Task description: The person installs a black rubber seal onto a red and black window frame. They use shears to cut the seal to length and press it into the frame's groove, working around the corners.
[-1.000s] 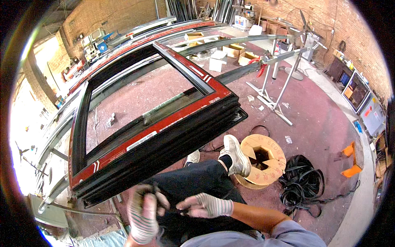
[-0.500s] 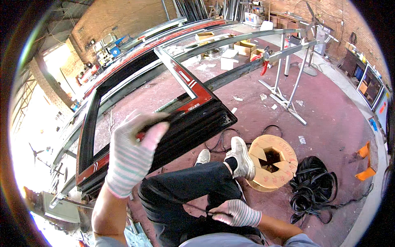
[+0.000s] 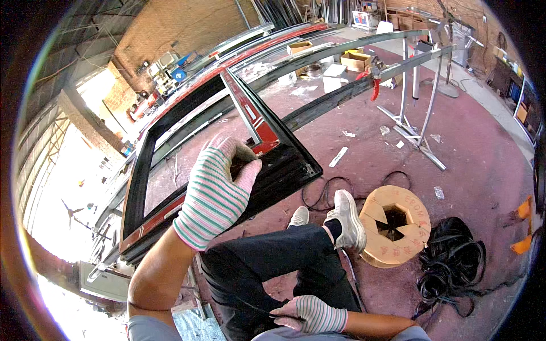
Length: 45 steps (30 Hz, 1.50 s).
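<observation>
A large rectangular window frame (image 3: 267,135), with black profiles and red-and-white film on its faces, lies tilted across rails in front of me. My left hand (image 3: 219,184), in a white glove with green and pink stripes, is at its near side. Thumb and fingers are curled together there over the black profile; what they pinch is hidden. Low over my lap, my right hand (image 3: 314,314), gloved alike, is closed on a thin black strip (image 3: 256,308). That strip runs up and left across my dark trousers.
Long metal rails (image 3: 330,101) support the frame, with a red-handled clamp (image 3: 375,88) on one and a white stand (image 3: 418,136) beneath. By my shoe (image 3: 347,221) are a cardboard reel (image 3: 392,250) and a tangled heap of black strip (image 3: 452,256). Open cardboard boxes (image 3: 355,60) stand farther back.
My left hand has moved right along the near side of the frame, its fingers still curled. My right hand has shifted slightly left and lower with the strip. The whole view has turned a little.
</observation>
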{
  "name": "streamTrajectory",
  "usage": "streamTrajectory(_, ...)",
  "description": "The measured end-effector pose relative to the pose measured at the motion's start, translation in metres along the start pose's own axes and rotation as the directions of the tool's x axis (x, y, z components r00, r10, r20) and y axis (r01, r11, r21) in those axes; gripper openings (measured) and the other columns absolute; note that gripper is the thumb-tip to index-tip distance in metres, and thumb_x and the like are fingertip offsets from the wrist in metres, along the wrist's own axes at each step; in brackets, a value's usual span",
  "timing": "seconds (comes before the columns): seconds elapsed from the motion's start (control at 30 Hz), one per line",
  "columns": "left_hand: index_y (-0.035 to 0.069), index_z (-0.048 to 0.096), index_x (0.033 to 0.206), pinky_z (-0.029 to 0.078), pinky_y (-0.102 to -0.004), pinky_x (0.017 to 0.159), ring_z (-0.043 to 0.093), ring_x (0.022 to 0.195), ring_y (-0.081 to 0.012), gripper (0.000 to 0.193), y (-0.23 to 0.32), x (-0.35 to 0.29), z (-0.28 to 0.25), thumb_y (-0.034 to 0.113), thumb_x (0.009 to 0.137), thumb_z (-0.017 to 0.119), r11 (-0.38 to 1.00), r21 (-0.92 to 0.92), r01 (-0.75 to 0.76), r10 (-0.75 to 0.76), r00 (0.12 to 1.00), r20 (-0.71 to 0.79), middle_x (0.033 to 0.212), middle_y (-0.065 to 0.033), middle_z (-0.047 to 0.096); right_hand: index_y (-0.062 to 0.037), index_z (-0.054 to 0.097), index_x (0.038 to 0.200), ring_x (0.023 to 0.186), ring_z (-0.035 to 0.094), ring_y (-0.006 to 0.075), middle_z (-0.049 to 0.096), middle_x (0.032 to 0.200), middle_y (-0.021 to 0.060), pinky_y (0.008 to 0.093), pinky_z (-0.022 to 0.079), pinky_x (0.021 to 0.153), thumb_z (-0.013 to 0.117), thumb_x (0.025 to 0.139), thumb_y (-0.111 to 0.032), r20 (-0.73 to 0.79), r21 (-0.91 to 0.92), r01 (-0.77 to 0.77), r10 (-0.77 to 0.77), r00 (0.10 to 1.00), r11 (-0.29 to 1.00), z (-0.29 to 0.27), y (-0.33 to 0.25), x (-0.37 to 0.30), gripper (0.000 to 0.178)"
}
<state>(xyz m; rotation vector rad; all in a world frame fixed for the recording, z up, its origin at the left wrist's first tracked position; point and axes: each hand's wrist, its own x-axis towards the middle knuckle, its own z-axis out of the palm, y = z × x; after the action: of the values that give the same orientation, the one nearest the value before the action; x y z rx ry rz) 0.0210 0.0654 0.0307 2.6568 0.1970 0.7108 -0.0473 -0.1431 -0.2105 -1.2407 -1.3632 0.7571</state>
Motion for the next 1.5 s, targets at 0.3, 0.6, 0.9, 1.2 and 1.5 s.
streamTrajectory(0.3,0.000,0.052,0.139,0.040,-0.0393,0.111,0.055,0.129,-0.0373,0.050,-0.031,0.020,-0.011,0.026,0.097,0.063,0.987,-0.071,-0.147,0.160,0.957,0.244,0.132,-0.0263,0.060,-0.0050,0.073,0.115,0.081,0.071,0.0363,0.072,0.088,0.0203,0.0418,0.056,0.075,0.064,0.098,-0.034,0.000,0.015,-0.082,0.082,0.997,0.997,-0.003,-0.001,0.003,0.034)
streamTrajectory(0.6,0.001,0.041,0.149,0.033,-0.0379,0.117,0.046,0.139,-0.0320,0.054,-0.018,0.024,-0.022,0.018,0.100,0.056,0.993,-0.002,-0.116,0.106,0.907,0.407,0.147,-0.0223,0.049,-0.0037,0.073,0.114,0.074,0.069,0.0312,0.070,0.082,0.0180,0.0377,0.052,0.066,0.067,0.096,-0.028,-0.114,-0.011,0.029,-0.030,0.993,1.000,-0.002,0.007,0.002,0.031)
streamTrajectory(0.9,0.000,0.037,0.153,0.030,-0.0374,0.120,0.040,0.145,-0.0286,0.063,-0.012,0.034,-0.016,0.026,0.100,0.060,0.994,0.066,-0.084,0.046,0.895,0.443,0.154,-0.0209,0.044,-0.0030,0.073,0.115,0.079,0.071,0.0311,0.072,0.087,0.0196,0.0361,0.054,0.071,0.067,0.096,-0.028,-0.050,-0.030,-0.057,0.056,0.997,0.998,-0.007,0.003,0.005,0.032)
streamTrajectory(1.2,0.008,0.052,0.145,0.048,-0.0367,0.102,0.066,0.117,-0.0322,0.052,0.006,0.032,-0.007,0.031,0.099,0.063,0.969,0.247,-0.015,-0.070,0.940,0.333,0.124,-0.0212,0.068,-0.0019,0.073,0.114,0.078,0.071,0.0310,0.072,0.087,0.0189,0.0365,0.054,0.071,0.069,0.096,-0.024,-0.142,-0.018,0.023,-0.025,0.989,1.000,-0.004,0.005,0.005,0.029)
streamTrajectory(1.5,0.009,0.059,0.138,0.053,-0.0425,0.088,0.068,0.099,-0.0396,0.047,-0.011,0.011,-0.012,0.033,0.098,0.061,0.963,0.220,-0.158,0.112,0.972,0.207,0.105,-0.0249,0.069,-0.0025,0.073,0.111,0.075,0.071,0.0286,0.073,0.086,0.0171,0.0348,0.054,0.068,0.071,0.094,-0.023,-0.266,-0.003,0.067,-0.065,0.962,0.998,-0.008,0.006,0.004,0.026)
